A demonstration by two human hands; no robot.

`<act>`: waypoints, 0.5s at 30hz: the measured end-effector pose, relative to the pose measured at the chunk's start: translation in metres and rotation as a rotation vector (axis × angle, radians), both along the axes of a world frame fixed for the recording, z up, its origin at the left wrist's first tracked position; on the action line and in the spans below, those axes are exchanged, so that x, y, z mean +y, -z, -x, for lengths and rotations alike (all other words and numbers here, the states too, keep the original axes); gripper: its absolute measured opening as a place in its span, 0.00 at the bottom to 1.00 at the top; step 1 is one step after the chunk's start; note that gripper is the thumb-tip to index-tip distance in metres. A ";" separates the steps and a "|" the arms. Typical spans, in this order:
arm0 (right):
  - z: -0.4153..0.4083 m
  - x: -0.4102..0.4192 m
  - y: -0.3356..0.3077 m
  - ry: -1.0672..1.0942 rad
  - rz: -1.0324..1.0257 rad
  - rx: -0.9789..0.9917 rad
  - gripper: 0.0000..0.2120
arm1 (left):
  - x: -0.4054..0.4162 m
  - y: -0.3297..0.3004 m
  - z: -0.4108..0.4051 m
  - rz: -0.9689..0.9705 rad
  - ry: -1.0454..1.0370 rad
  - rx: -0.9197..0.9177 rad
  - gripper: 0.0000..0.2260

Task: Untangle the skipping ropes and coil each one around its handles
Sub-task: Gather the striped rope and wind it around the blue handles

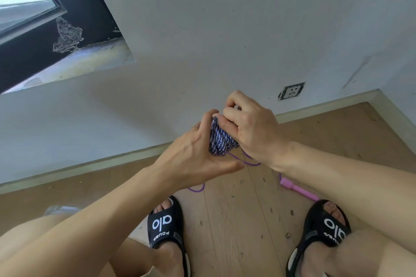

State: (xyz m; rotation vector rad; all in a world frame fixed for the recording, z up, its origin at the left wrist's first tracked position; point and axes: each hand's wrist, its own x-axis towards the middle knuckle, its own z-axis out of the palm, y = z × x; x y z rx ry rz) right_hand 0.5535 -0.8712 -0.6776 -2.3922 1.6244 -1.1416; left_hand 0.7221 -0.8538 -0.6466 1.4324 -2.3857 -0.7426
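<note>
A wooden floor (236, 220) is seen from above, bounded on its far side by a white wall (202, 29) and a pale skirting board (90, 164). Two feet in black slides (165, 225) are planted near the viewer. Held up between the two hands, in the middle of the scene, is a bundle of blue-and-white braided rope (219, 139), already wound in close turns, presumably around its handles, though these are hidden. The left hand (193, 157) is curled around the bundle's left side and gripping it; the right hand (249, 128) is closed over its far right end, its fingers pinching the coil's top, where the last turn is perhaps being tucked.

On the floor to the right lies a pink handle (297, 189), from which a thin purple cord (245, 161) loops under the hands.

The braided rope is judged soft, light and fairly grippy, so turns should stay if kept taut; it is best held across the coil's middle. The purple cord looks thin, slick and springy, and is better taken by its rigid handle.
</note>
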 end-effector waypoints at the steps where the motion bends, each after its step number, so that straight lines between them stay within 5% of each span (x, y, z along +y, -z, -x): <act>1: -0.001 0.000 0.001 0.007 -0.007 -0.018 0.20 | 0.000 -0.003 0.002 -0.023 0.000 0.011 0.33; 5: -0.003 -0.001 0.003 0.031 -0.040 -0.068 0.20 | -0.008 -0.006 0.002 -0.044 0.006 -0.034 0.25; 15: -0.006 -0.002 0.001 -0.020 -0.199 -0.261 0.22 | -0.021 -0.004 0.000 0.085 0.082 -0.180 0.29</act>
